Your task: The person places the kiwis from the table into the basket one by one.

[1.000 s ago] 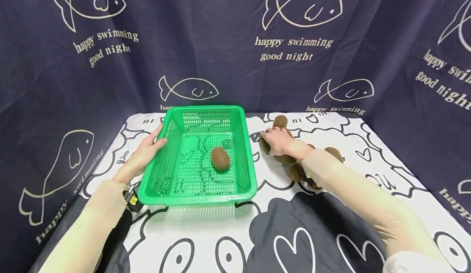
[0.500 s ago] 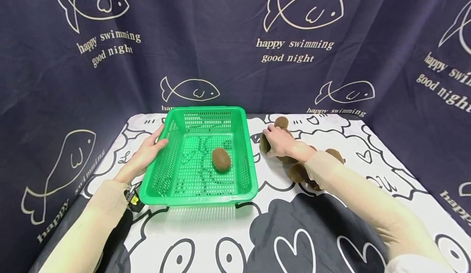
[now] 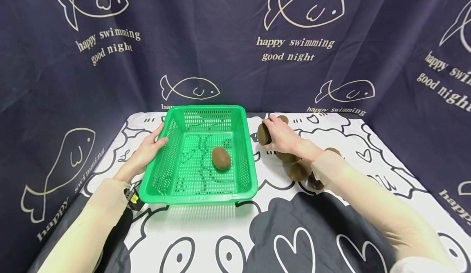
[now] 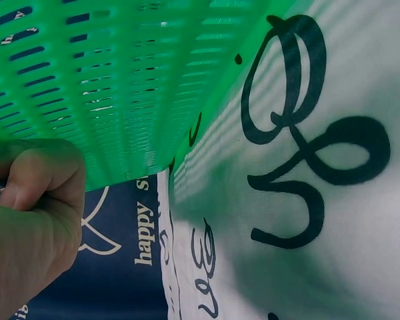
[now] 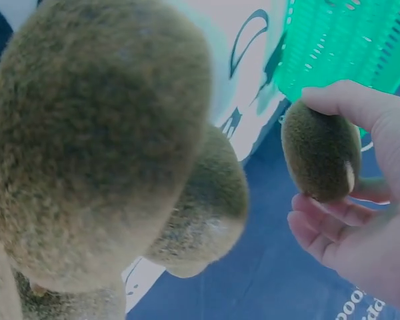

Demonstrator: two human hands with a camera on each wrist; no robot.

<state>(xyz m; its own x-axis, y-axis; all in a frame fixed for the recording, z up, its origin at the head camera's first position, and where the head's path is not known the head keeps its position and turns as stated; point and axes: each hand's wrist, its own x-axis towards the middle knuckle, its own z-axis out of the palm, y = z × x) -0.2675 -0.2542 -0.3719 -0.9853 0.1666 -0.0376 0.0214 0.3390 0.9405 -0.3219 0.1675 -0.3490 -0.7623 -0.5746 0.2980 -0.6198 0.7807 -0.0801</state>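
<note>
My right hand [image 3: 286,137] holds a brown kiwi [image 3: 263,134] between thumb and fingers, to the right of the basket. The right wrist view shows this kiwi [image 5: 320,152] pinched lengthwise, raised off the cloth. A green plastic basket [image 3: 198,200] with perforated walls stands left of centre, one kiwi [image 3: 221,158] lying on its floor. On the basket's left side my left hand [image 3: 148,148] grips the rim, thumb over the edge. Its curled fingers appear by the perforated wall in the left wrist view. More kiwis [image 3: 299,170] lie under and around my right forearm, some partly hidden.
A white cloth [image 3: 191,224] with black drawings covers the table. One kiwi [image 3: 283,119] sits behind the right hand, and another [image 3: 333,151] shows beyond the forearm. A dark blue curtain [image 3: 235,60] with fish drawings hangs at the back and sides.
My right hand has taken hold of a kiwi and lifted it slightly up, away from the other kiwis. My left hand and the basket stay where they were.
</note>
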